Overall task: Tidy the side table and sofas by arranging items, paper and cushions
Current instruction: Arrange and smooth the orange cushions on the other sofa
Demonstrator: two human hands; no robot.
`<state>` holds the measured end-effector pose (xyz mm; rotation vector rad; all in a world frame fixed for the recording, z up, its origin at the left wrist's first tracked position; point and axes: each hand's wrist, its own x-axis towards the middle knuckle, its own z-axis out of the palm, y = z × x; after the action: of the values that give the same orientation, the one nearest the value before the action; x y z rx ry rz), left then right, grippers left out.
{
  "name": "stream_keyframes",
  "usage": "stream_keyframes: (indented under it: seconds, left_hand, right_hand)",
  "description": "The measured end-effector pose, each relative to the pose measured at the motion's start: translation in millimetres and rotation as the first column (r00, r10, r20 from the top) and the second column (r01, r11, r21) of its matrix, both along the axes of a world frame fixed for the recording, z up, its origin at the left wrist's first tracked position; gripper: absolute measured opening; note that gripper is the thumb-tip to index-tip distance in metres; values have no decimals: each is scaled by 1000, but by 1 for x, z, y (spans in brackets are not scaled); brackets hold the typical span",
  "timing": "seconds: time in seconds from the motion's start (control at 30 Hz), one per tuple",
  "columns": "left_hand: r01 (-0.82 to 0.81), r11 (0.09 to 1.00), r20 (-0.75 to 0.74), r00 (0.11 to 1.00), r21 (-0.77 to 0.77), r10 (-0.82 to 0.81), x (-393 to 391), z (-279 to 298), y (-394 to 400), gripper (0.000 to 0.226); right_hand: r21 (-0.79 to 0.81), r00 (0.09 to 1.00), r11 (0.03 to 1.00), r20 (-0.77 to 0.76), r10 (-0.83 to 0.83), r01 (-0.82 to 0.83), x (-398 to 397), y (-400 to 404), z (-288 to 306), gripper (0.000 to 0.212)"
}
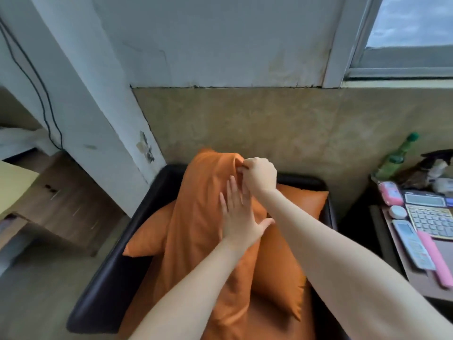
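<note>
An orange cushion [196, 229] stands on end in the middle of a dark sofa chair [107, 273]. My right hand [259, 176] pinches the cushion's top corner with curled fingers. My left hand [239, 217] lies flat against the cushion's face just below, fingers straight. A second orange cushion [282, 268] leans behind it against the chair's back, its corners showing on both sides. At the right is the side table [416, 283] with a calculator [431, 217], a remote [411, 244] and a pink stick [434, 258].
A green bottle [397, 155], a pink case [391, 192], a round white object [398, 212] and a dark heap of small things [431, 173] crowd the table's far end. A wooden desk [61, 200] stands at left beside a white pillar. The wall is close behind the chair.
</note>
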<state>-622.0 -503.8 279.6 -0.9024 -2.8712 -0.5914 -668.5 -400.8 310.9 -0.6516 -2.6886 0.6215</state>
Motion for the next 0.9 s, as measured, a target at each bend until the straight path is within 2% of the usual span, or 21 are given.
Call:
stream_keyframes:
  seconds: [0.07,0.1,0.13,0.17,0.2,0.23,0.27,0.33,0.4,0.53,0.6,0.7,0.77,0.8,0.87,0.9]
  left_hand:
    - [-131,955,34,991,268,126,-2,20,-14,80]
    - [-182,935,12,982,303,187,-13,24,-25,73]
    - [-208,956,-22,976,205,217,-27,22,-35,77]
    - [-217,976,-94,972,20,218,-43,14,-47,90]
    - [-219,956,-86,975,-196,206,-62,0,-59,99]
    - [-228,923,-92,973,-311,210,-81,-21,-67,102]
    - [-242,908,-74,970,-341,230,-97,-28,-79,100]
    - [-263,875,-94,965,-407,246,-115,-43,-89,93]
    - [-220,859,-79,975,-462,207,-120,-54,-80,84]
    - [-25,840,-15,1000,-542,19,-116,-90,-50,73]
    - [31,816,42,999,-577,-8,-124,-113,-42,69]
    - [29,753,208,967,-658,145,-137,-145,-49,69]
    - [5,718,349,877,-696,332,-140,-169,-59,70]
    - [-5,708,364,855,-706,370,-138,-179,-63,71]
    - [-18,739,298,908,-674,294,-131,-198,-63,68]
    - [-21,788,237,948,-615,210,-125,-205,-58,66]
  right_hand:
    - [19,992,993,-49,114,-113,-22,-35,21,22]
    - [20,984,986,-62,167,-166,-33,-50,28,23]
    - [1,974,977,-85,210,-211,-43,-61,32,23]
    - [-38,962,967,-119,245,-251,-50,-67,33,22]
    - [-67,951,958,-160,265,-279,-56,-70,28,22]
    - [-58,943,957,-198,269,-285,-59,-69,19,28]
    - [-10,943,965,-211,256,-264,-57,-64,6,36]
    - [65,977,980,-90,196,-190,-43,-48,-31,51]
    - [39,982,992,147,115,-122,-22,-29,-77,60]
    - [-96,880,972,452,-149,215,23,9,-158,67]
    - [-54,789,952,574,-218,302,45,29,-191,70]
    - [32,728,973,658,-193,229,73,50,-227,71]
    - [-29,699,953,686,-201,303,81,60,-246,73]
    - [-71,685,922,692,-229,380,83,65,-254,74]
    - [-180,654,805,693,-305,566,86,74,-270,81]
    - [-240,639,728,692,-335,642,90,78,-277,87]
